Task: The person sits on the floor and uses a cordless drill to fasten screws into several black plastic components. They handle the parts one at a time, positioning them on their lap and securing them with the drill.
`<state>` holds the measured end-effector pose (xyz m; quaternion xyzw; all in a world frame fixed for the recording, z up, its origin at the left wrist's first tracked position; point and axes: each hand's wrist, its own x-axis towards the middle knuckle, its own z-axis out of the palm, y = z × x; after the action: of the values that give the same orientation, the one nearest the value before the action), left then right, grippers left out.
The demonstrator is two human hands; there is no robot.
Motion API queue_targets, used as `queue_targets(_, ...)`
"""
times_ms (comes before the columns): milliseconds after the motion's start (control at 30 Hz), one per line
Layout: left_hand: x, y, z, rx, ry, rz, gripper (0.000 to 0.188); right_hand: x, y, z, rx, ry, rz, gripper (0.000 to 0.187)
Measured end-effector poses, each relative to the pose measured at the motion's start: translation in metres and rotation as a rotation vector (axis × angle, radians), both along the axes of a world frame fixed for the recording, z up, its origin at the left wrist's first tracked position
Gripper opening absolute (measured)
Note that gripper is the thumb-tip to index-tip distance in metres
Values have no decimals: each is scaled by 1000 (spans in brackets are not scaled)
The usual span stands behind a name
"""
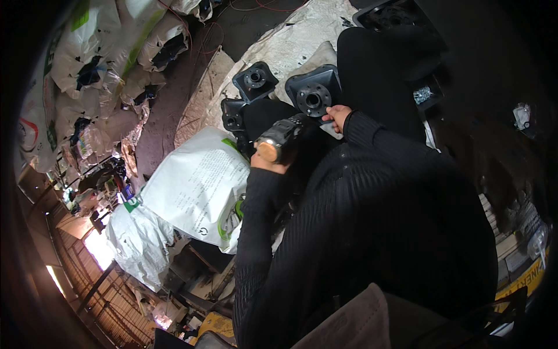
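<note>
My left hand (pixel 269 165) is closed around a dark cordless drill (pixel 285 137) with a copper-coloured rear end, its front pointing up and right. Just beyond it, between my knees, sits a black square plastic housing (pixel 296 84) with a round holed hub in its middle. At the near right edge of that hub my right hand (pixel 338 118) has its fingers pinched together. Whatever the fingertips hold is too small to make out. Two similar black housings, one upper (pixel 254 82) and one lower (pixel 232 114), lie to the left past my knee.
A pale woven sheet (pixel 279 49) covers the floor ahead. A full white sack (pixel 197 180) stands at my left, with stuffed plastic bags (pixel 96 58) farther off. To the right are a small container of shiny metal bits (pixel 423 94) and a dark crate (pixel 395 16).
</note>
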<state>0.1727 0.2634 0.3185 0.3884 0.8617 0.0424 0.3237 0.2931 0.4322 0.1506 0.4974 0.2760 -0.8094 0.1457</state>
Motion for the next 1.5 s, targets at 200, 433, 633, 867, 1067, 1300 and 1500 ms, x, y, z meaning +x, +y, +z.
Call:
queue_targets(200,39,-18,39,466,-4,-101,37,46,23,50,-456,324,-234,35)
queue_targets(433,59,-11,52,530,-189,-5,36,49,27,76,-470,625,-244,43)
queue_targets(633,57,-11,56,523,-128,-67,34,46,29,82,-453,648,-206,47)
queue_targets(867,50,-13,52,452,-51,-138,33,44,30,88,-456,630,-173,48)
queue_targets(1067,52,-17,44,518,-356,88,36,39,30,90,-439,600,-116,50)
queue_targets(1300,37,-9,25,363,-30,-230,37,30,22,73,-479,227,-341,45)
queue_targets(1500,25,12,33,340,-89,53,45,18,5,21,-311,-7,-11,33)
